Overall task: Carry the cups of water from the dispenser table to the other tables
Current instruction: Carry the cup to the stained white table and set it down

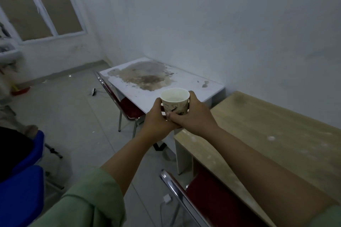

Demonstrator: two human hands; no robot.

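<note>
A paper cup [175,102] with a dark printed pattern is held upright in mid-air between both hands, and water shows inside it. My left hand [156,118] wraps its left side and base. My right hand [193,114] wraps its right side, thumb across the front. The cup hangs in front of the near edge of a white table [184,83] with a large brown stain. A light wooden table [267,134] stands to the right, along the wall.
A red-seated chrome chair [127,108] is tucked at the white table, and another red chair [203,197] at the wooden table. Blue seats [20,186] stand at the lower left. A white charger and cable [167,199] lie on the tiled floor.
</note>
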